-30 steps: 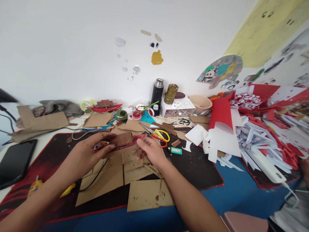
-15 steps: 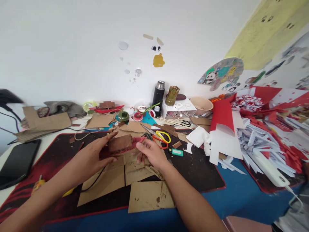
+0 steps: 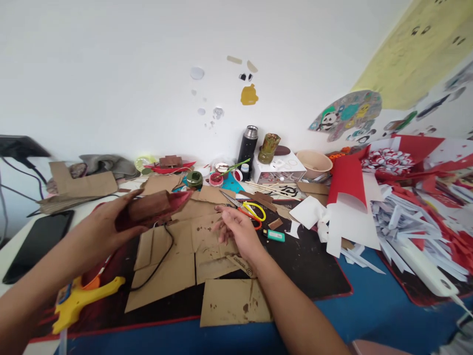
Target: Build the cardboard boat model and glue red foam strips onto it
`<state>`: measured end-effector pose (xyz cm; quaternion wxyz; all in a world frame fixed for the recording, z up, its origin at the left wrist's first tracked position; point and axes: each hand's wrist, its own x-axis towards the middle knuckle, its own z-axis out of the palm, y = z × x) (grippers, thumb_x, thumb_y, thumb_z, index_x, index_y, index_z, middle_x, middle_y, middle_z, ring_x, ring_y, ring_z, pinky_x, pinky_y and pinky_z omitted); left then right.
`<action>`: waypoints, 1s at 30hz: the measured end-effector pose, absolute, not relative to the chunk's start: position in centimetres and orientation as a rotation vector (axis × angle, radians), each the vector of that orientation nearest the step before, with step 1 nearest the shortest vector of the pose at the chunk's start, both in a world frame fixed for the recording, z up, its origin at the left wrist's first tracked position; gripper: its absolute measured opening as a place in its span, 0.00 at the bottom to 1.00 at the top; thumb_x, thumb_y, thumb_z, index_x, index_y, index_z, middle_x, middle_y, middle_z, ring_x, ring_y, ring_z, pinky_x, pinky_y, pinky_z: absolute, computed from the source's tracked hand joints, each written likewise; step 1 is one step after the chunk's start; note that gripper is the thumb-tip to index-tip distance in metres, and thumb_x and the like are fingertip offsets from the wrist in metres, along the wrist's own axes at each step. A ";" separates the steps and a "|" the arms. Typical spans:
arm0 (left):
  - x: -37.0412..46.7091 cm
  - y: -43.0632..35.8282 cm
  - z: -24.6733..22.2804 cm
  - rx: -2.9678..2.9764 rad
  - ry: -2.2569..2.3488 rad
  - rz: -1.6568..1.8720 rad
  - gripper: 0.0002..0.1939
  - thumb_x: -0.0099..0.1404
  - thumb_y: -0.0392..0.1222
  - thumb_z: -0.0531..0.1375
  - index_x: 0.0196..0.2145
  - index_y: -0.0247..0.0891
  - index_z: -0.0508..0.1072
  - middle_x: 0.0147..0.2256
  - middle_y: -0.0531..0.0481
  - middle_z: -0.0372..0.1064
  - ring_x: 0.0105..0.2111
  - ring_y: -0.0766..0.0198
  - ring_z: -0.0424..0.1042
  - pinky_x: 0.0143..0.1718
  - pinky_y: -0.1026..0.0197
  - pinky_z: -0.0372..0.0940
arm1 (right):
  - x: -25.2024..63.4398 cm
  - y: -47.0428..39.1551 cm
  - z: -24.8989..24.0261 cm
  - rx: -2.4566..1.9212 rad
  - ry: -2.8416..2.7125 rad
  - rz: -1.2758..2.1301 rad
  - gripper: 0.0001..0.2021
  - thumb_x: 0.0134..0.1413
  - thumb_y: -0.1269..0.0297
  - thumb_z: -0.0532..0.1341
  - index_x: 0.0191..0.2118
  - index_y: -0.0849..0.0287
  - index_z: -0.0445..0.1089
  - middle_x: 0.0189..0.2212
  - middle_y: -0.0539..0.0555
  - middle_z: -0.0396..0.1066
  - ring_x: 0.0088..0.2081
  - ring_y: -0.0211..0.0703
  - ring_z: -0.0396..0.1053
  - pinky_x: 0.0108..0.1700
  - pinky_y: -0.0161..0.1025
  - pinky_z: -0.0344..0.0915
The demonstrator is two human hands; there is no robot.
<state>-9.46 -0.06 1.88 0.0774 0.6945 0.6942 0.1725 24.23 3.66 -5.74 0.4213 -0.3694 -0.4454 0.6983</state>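
My left hand [image 3: 111, 222] grips a small cardboard model boat [image 3: 151, 206] with a brown boxy top and a dark red hull, thumb below and fingers above. It is held above the left part of the desk, its pointed end to the right. My right hand [image 3: 236, 229] hovers over stained cardboard sheets [image 3: 173, 261], fingers loosely curled and apart, with nothing visible in them. Just beyond it lie scissors [image 3: 254, 212] with yellow and orange handles. A yellow glue gun [image 3: 84, 298] rests below my left forearm, its cable crossing the cardboard.
A similar red and brown boat [image 3: 172, 163] stands at the back, near open paint jars [image 3: 194, 179]. A black flask [image 3: 248, 150] stands by the wall. To the right are a teal lighter [image 3: 274, 235] and heaped paper strips [image 3: 410, 231]; a phone [image 3: 39, 246] lies left.
My left hand has carried the boat to the left, away from my right hand, which has let go of it. The camera view has shifted slightly, and the glue gun now shows more fully.
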 end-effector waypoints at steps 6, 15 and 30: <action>-10.2 0.1 0.2 2.174 2.054 0.391 0.43 0.66 0.60 0.60 0.72 0.34 0.67 0.62 0.28 0.79 0.60 0.30 0.79 0.60 0.33 0.73 | 23.9 3.2 -5.6 -0.931 -1.192 1.717 0.37 0.59 0.32 0.71 0.59 0.61 0.78 0.34 0.56 0.82 0.22 0.38 0.73 0.23 0.35 0.64; -7.0 1.1 -2.7 2.272 1.908 0.306 0.41 0.69 0.56 0.59 0.74 0.32 0.63 0.69 0.28 0.72 0.68 0.35 0.73 0.69 0.36 0.66 | 23.9 3.2 -5.4 -0.959 -1.205 1.675 0.36 0.59 0.32 0.71 0.55 0.62 0.79 0.31 0.55 0.81 0.22 0.38 0.72 0.23 0.35 0.64; -5.0 3.2 -4.1 2.337 1.807 0.291 0.46 0.66 0.55 0.65 0.77 0.39 0.59 0.71 0.33 0.71 0.70 0.36 0.70 0.70 0.37 0.65 | 23.7 3.0 -5.3 -0.963 -1.191 1.633 0.33 0.59 0.32 0.70 0.51 0.59 0.79 0.29 0.51 0.79 0.21 0.36 0.71 0.24 0.34 0.64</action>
